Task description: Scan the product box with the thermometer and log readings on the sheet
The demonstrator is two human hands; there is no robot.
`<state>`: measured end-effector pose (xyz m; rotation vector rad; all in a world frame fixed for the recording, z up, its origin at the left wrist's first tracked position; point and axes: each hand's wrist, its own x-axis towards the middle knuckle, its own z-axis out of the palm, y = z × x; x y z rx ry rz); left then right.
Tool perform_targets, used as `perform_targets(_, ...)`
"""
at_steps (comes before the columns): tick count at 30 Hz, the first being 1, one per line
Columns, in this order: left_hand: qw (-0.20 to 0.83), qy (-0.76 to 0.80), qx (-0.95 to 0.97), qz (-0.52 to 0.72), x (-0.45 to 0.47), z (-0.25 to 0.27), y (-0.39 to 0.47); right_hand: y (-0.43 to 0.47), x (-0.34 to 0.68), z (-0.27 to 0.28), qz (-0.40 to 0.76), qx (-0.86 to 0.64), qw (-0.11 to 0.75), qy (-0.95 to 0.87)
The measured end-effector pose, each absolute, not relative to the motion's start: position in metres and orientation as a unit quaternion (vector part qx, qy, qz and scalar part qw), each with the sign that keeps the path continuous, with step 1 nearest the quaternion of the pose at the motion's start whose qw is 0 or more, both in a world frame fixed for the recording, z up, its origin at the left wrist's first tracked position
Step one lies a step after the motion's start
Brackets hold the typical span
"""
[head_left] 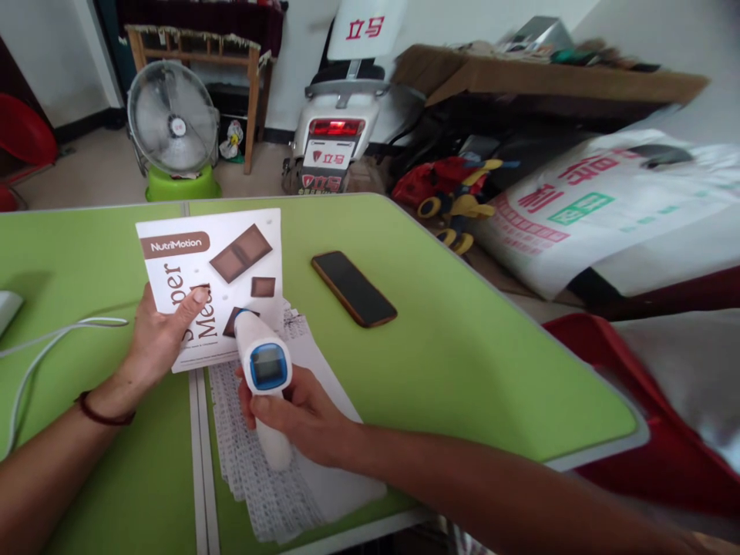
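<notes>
My left hand (162, 327) grips a white box (231, 223) by its lower left side, thumb across the front. The front shows a brown "NutriMotion" label and pictures of chocolate pieces; whether it is a box or a flat packet, I cannot tell. In my right hand (306, 412) is a white infrared thermometer (263, 347) with a blue-rimmed screen, my fingers wrapped round its handle. Its front end points at the pack's lower right part, very close to it; contact is hidden. Beneath both lies a fanned stack of printed papers (329, 470) on the green table (462, 370).
A black phone (354, 287) in a brown case lies right of the pack. White cables (52, 343) run along the left. Beyond the table stand a fan (173, 119), a white scooter (338, 116) and a large white bag (607, 200). A red chair (613, 362) is at the right edge.
</notes>
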<state>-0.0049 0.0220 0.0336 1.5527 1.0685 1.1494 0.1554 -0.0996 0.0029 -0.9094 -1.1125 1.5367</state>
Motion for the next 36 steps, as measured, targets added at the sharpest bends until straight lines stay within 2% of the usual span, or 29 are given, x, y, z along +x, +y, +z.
perform_targets(12,0.505,0.446,0.558,0.485,-0.009,0.028,0.019,-0.096,0.152,0.001,0.63,-0.395,0.477,-0.468)
perform_targets(36,0.471,0.449,0.558,0.515,-0.013,0.028,0.03,-0.09,0.162,0.0,0.665,-0.423,0.464,-0.404)
